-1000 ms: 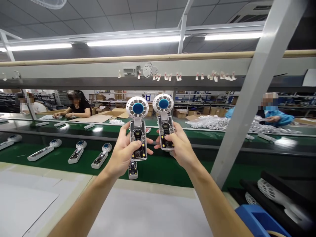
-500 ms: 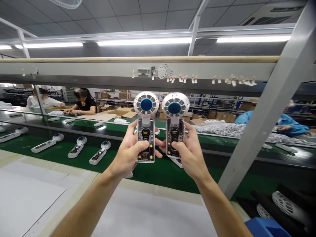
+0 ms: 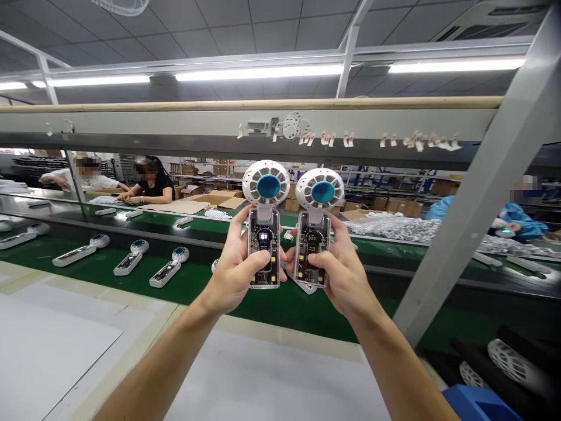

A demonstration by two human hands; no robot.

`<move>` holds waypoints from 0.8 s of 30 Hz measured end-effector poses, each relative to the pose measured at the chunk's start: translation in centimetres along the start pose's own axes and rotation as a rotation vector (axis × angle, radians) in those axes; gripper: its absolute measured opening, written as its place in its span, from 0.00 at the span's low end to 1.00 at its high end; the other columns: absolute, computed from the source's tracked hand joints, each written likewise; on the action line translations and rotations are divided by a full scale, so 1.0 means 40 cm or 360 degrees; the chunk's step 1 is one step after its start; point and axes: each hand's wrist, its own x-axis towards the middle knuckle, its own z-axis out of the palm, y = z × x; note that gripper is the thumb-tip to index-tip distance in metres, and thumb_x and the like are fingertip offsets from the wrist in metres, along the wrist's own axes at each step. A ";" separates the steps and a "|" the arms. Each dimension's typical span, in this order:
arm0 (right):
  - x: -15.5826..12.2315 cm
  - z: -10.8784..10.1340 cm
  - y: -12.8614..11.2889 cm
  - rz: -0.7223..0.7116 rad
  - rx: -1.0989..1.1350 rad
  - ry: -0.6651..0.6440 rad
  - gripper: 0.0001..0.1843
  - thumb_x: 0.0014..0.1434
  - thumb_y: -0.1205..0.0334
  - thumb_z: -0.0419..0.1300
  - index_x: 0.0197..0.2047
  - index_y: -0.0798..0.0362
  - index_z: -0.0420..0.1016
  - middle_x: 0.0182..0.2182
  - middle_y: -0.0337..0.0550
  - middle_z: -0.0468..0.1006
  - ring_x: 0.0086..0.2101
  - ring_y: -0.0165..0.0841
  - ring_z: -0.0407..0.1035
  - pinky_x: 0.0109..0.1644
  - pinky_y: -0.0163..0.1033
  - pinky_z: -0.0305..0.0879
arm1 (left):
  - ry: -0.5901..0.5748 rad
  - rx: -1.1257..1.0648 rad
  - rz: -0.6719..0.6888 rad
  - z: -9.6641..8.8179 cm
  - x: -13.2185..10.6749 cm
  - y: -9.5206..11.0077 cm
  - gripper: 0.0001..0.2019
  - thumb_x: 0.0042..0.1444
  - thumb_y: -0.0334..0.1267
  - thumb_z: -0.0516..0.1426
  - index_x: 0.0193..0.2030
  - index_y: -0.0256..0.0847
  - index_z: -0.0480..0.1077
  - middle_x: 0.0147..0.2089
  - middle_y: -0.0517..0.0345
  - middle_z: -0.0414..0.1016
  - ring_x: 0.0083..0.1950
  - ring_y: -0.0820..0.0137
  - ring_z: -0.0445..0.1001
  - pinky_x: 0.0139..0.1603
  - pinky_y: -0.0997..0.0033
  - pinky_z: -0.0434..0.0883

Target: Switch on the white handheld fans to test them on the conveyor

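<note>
Head view gives me two hands raised in front of a green conveyor belt (image 3: 109, 286), each closed around one handheld fan. My left hand (image 3: 234, 275) wraps the left fan (image 3: 264, 231), thumb pressed across the lower front of its handle; my right hand (image 3: 344, 272) grips the right fan (image 3: 316, 234) the same way, thumb on the handle's middle. Both fans stand upright, side by side and close, apart from each other as far as I can tell. Each has a round white slotted head with a blue disc at the centre, over a clear plastic handle that shows a dark circuit board and small lit points.

On the belt to the left I count three more fans (image 3: 128, 264) of the same kind lying flat in a row, with another just behind my left hand. A pale smooth tabletop (image 3: 272, 380) runs beneath my forearms. Two people (image 3: 149, 181) sit at the far side on the left, and a person in a blue sleeve (image 3: 517, 213) works at the right. A grey metal strut (image 3: 473, 187) slants across the right.
</note>
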 end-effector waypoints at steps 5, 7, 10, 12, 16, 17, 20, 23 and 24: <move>-0.005 0.003 -0.002 0.0023 -0.0042 -0.0016 0.48 0.52 0.65 0.60 0.72 0.37 0.43 0.38 0.39 0.80 0.30 0.38 0.76 0.35 0.46 0.76 | 0.0079 -0.0100 -0.0078 0.004 0.000 0.011 0.39 0.58 0.35 0.60 0.71 0.50 0.42 0.47 0.52 0.78 0.33 0.65 0.80 0.34 0.64 0.78; -0.007 0.006 -0.005 0.0036 -0.0037 0.0020 0.48 0.52 0.65 0.60 0.72 0.37 0.44 0.43 0.40 0.79 0.30 0.37 0.76 0.34 0.45 0.76 | 0.0060 -0.0128 -0.0105 0.005 0.000 0.015 0.40 0.57 0.34 0.60 0.71 0.49 0.42 0.45 0.53 0.78 0.33 0.65 0.80 0.34 0.65 0.77; -0.010 0.012 -0.012 0.0046 -0.0015 0.0099 0.47 0.51 0.66 0.61 0.71 0.38 0.47 0.44 0.41 0.78 0.31 0.36 0.76 0.34 0.44 0.77 | 0.0058 -0.0119 -0.0115 0.008 0.001 0.019 0.44 0.53 0.32 0.61 0.71 0.48 0.41 0.44 0.54 0.77 0.32 0.65 0.80 0.34 0.65 0.77; -0.011 0.012 -0.016 0.0041 -0.0006 0.0104 0.48 0.51 0.65 0.62 0.71 0.39 0.47 0.43 0.41 0.78 0.31 0.37 0.76 0.34 0.44 0.77 | 0.0083 -0.0095 -0.0109 0.010 0.002 0.020 0.46 0.51 0.31 0.61 0.72 0.48 0.40 0.44 0.55 0.77 0.32 0.65 0.80 0.34 0.64 0.77; -0.012 -0.001 -0.019 0.0035 -0.0057 -0.0002 0.51 0.52 0.65 0.63 0.73 0.40 0.42 0.37 0.39 0.80 0.30 0.38 0.76 0.35 0.46 0.77 | 0.0091 -0.0057 -0.0095 0.009 0.003 0.016 0.46 0.50 0.30 0.62 0.71 0.45 0.41 0.40 0.56 0.78 0.32 0.66 0.79 0.33 0.66 0.76; -0.012 -0.005 -0.019 0.0032 -0.0073 -0.0018 0.52 0.52 0.65 0.62 0.74 0.40 0.40 0.36 0.39 0.80 0.30 0.38 0.76 0.35 0.46 0.77 | 0.0091 -0.0056 -0.0086 0.009 0.003 0.016 0.46 0.50 0.30 0.62 0.71 0.45 0.42 0.40 0.56 0.78 0.31 0.66 0.79 0.32 0.67 0.76; -0.013 -0.008 -0.021 0.0024 -0.0099 -0.0048 0.53 0.52 0.67 0.62 0.74 0.40 0.40 0.36 0.38 0.81 0.31 0.39 0.77 0.36 0.46 0.78 | 0.0098 -0.0069 -0.0073 0.008 0.003 0.017 0.45 0.49 0.29 0.62 0.70 0.44 0.43 0.40 0.56 0.78 0.30 0.67 0.79 0.31 0.68 0.76; -0.014 -0.004 -0.025 0.0015 -0.0063 -0.0044 0.49 0.54 0.65 0.62 0.73 0.40 0.43 0.38 0.39 0.81 0.31 0.37 0.78 0.37 0.45 0.78 | 0.0136 -0.0098 -0.0098 0.010 0.003 0.019 0.44 0.50 0.30 0.63 0.69 0.46 0.43 0.45 0.54 0.78 0.31 0.68 0.80 0.33 0.66 0.77; -0.014 -0.002 -0.026 0.0020 -0.0050 -0.0036 0.47 0.54 0.64 0.62 0.73 0.40 0.45 0.37 0.39 0.81 0.31 0.37 0.78 0.36 0.44 0.77 | 0.0148 -0.0107 -0.0106 0.011 0.003 0.019 0.43 0.51 0.31 0.63 0.69 0.46 0.44 0.45 0.54 0.78 0.31 0.68 0.79 0.33 0.66 0.78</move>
